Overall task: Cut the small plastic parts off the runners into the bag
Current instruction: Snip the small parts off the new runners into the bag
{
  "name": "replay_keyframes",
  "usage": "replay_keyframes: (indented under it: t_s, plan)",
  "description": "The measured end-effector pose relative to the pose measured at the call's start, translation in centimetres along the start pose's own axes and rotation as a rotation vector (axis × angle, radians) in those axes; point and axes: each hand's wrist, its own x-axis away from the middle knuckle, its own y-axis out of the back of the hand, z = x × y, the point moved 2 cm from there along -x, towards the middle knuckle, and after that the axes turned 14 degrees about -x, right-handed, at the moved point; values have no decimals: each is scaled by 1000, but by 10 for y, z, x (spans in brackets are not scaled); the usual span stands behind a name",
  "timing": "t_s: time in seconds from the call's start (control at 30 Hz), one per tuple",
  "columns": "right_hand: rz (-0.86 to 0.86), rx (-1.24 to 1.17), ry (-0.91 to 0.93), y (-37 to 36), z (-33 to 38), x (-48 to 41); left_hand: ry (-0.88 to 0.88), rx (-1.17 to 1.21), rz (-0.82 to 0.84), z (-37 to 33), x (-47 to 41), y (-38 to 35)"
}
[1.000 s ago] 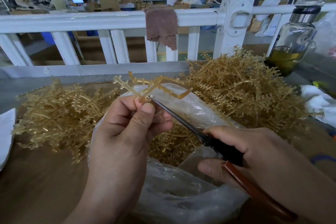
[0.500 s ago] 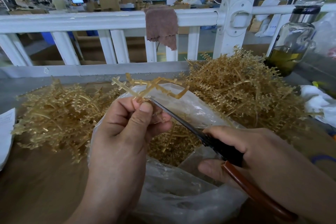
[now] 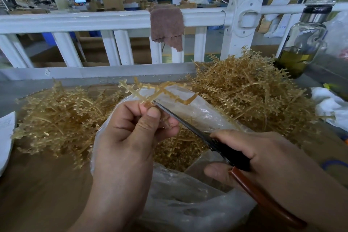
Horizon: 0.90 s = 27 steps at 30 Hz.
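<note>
Left hand (image 3: 131, 137), fingers curled, pinching one amber runner (image 3: 160, 90) between thumb and forefinger; the runner's branched arms project upward and to the right, above the mouth of the bag (image 3: 197, 211). Right hand (image 3: 273, 165), fingers wrapped round the black and red-brown handles of the scissors (image 3: 188, 124); the blades show as a single dark line running up and to the left, their tip touching the runner just beside the left thumb. Whether a part lies between the blades cannot be told. The clear plastic bag lies open on the brown table (image 3: 37, 194) beneath both hands and holds a heap of amber pieces (image 3: 178, 154). Flanking the bag are two loose piles of like runners, a left pile (image 3: 56, 118) and a taller right pile (image 3: 254, 96). A white sheet (image 3: 5, 137) lies at the table's left edge and a white wrapping (image 3: 327, 105) at the right. Behind the table stands a white railing (image 3: 75, 22) with a brown cloth (image 3: 166, 26) draped over its top rail; a glass bottle (image 3: 301, 43), partly filled with yellow-green liquid, stands to the right of the railing's post.
</note>
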Motion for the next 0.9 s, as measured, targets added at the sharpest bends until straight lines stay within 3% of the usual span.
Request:
replay_keyframes:
  t_s: [0.9]
  plan:
    - [19,39,54,0,2,0,36,9,1,1,1,-2]
